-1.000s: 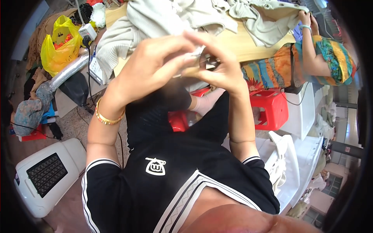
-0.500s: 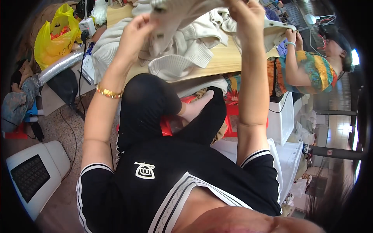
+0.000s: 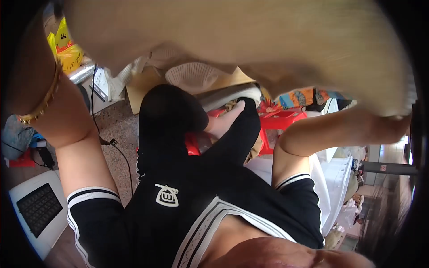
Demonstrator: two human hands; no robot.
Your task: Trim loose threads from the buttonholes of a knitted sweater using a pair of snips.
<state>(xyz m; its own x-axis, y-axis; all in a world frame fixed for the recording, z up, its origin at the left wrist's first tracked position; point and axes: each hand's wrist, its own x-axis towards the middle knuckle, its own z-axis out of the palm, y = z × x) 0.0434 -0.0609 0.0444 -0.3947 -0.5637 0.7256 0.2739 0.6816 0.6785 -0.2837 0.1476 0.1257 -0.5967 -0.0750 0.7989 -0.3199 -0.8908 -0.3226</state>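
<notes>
A beige knit garment [image 3: 232, 40] is spread wide across the upper part of the view, very close and blurred by motion. It hangs between my raised arms. My left hand [image 3: 29, 58], above a gold bracelet [image 3: 44, 105], is dark at the upper left, its fingers out of sight. At the far right, my right hand [image 3: 399, 127] meets the garment's lower corner, and its fingers are hidden too. The cloth is held up from both sides. Below it, a ribbed piece of pale knitwear [image 3: 191, 75] lies on the wooden table [image 3: 135, 96], mostly covered from view.
A yellow plastic bag [image 3: 69, 58] stands at the far left. Black cables [image 3: 96, 114] run down to the floor. A white appliance with a dark grille [image 3: 38, 207] stands at lower left. A red stool [image 3: 279, 123] and clear plastic bins [image 3: 337, 187] are at right.
The garment has swung up and toward me, spreading out and covering most of the table and the co-worker. My hands have moved apart, left hand to the left, right hand to the right and down.
</notes>
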